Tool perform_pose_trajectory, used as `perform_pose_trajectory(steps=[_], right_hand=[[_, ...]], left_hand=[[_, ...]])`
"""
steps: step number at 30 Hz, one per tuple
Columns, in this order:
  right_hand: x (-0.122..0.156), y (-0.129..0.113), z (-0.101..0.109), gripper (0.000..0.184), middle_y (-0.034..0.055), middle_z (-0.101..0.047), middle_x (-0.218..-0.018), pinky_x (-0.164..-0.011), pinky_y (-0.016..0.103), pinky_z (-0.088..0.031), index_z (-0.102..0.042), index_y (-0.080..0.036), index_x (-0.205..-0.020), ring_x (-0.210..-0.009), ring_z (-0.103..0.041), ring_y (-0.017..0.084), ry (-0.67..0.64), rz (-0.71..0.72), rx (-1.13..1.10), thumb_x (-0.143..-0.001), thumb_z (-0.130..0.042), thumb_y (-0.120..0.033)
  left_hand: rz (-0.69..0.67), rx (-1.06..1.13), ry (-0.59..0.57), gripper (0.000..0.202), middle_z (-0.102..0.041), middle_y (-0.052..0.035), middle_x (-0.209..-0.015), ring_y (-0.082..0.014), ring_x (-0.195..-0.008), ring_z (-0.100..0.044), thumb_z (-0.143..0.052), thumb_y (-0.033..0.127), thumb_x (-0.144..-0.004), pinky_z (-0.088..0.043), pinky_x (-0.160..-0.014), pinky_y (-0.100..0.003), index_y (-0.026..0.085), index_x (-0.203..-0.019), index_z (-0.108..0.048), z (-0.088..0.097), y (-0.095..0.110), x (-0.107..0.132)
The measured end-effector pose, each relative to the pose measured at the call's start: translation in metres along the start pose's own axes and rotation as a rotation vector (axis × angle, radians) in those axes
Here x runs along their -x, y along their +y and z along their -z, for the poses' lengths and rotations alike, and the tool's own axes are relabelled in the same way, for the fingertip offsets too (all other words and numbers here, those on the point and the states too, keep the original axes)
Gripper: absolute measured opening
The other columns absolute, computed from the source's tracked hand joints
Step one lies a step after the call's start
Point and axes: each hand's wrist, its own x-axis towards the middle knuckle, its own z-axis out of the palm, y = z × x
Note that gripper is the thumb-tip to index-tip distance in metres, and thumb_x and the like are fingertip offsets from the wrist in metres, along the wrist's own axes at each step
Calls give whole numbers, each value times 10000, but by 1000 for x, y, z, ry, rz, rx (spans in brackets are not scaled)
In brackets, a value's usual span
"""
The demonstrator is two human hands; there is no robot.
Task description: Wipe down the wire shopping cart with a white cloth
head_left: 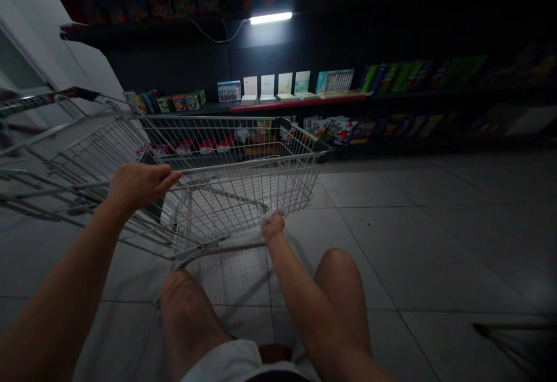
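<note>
A metal wire shopping cart (243, 167) stands in front of me, its basket holding nothing I can see. My left hand (139, 184) is closed over the cart's near top rim at the left corner. My right hand (273, 225) reaches low to the bottom edge of the basket and is closed on a small white cloth (275, 214) pressed against the wire. My two bare knees show below the cart, as I crouch or sit low.
Dark shelves (304, 103) with books, cards and colourful packs line the wall behind the cart, lit by a tube lamp (270, 18). Another nested cart (47, 138) sits at left. Grey floor tiles (435, 237) spread to the right.
</note>
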Motion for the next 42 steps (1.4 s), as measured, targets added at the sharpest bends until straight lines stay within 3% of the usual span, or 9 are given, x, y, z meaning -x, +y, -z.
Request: perform_pose_trajectory(steps=[5, 10, 13, 16, 19, 26, 34, 38, 42], right_hand=[[-19, -76, -51, 165, -58, -522, -703, -570, 220, -496, -488, -207, -877, -597, -542, 85, 30, -29, -107, -784, -554, -326], [-19, -147, -72, 245, 22, -543, -994, -930, 335, -473, -555, -198, -994, -1004, -549, 157, -141, 684, 267, -786, -543, -326], [-16, -129, -55, 281, 104, -505, -1151, -1042, 434, -393, -607, -168, -1028, -1155, -458, 248, -263, 946, 713, -775, -552, -277], [-8, -80, -28, 269, 140, -495, -1195, -1040, 445, -387, -647, -151, -1009, -1157, -435, 283, -367, 942, 1009, -767, -556, -227], [2, -57, -17, 294, 136, -510, -1173, -1009, 431, -421, -650, -160, -1069, -1111, -459, 267, -404, 930, 1036, -815, -532, -250], [-13, -124, -68, 267, 114, -437, -1228, -1018, 418, -414, -653, -189, -1063, -1137, -427, 255, -351, 1241, 987, -828, -526, -199], [-21, -85, -13, 235, 118, -519, -1117, -972, 374, -428, -694, -175, -985, -1075, -440, 251, -484, 1080, 1191, -800, -550, -169], [-16, -123, -30, 353, 109, -464, -1234, -1034, 416, -399, -657, -192, -1110, -1152, -415, 262, -381, 1227, 1064, -778, -545, -147], [-35, -174, -50, 406, 92, -495, -1190, -1019, 409, -418, -634, -218, -1114, -1134, -429, 240, -440, 1329, 1129, -756, -520, -64]], left_hand=[[47, 17, -21, 647, -666, -53, -754, -195, -682, -583, -163, 646, -938, -211, -561, -259, 223, -873, -648, -4, -10, -3], [148, 186, -109, 602, -707, -38, -786, -212, -766, -616, -256, 633, -928, -278, -604, -249, 240, -1030, -700, -12, -32, -11], [206, 214, -184, 674, -727, -71, -855, -242, -826, -627, -227, 666, -921, -304, -622, -263, 211, -1045, -708, -8, -35, -19], [122, 146, -84, 744, -717, -119, -1012, -271, -905, -633, -143, 674, -928, -310, -619, -285, 182, -1036, -690, 4, -15, -35], [-69, 216, 37, 653, -693, -96, -1150, -263, -993, -638, -194, 633, -946, -367, -659, -293, 200, -1113, -653, 18, 26, -60], [-142, 242, -9, 630, -734, -116, -1042, -270, -982, -674, -148, 519, -973, -441, -769, -332, 215, -1075, -690, 5, 109, -105], [-133, 223, 66, 656, -735, -102, -887, -260, -838, -674, -191, 662, -926, -412, -679, -327, 225, -898, -679, -13, 108, -102], [-116, 208, 89, 653, -736, -103, -906, -255, -838, -672, -188, 662, -927, -399, -680, -322, 223, -907, -672, -11, 108, -99], [-130, 216, 88, 671, -731, -108, -872, -267, -806, -675, -187, 667, -925, -381, -641, -317, 208, -892, -675, -10, 106, -94]])
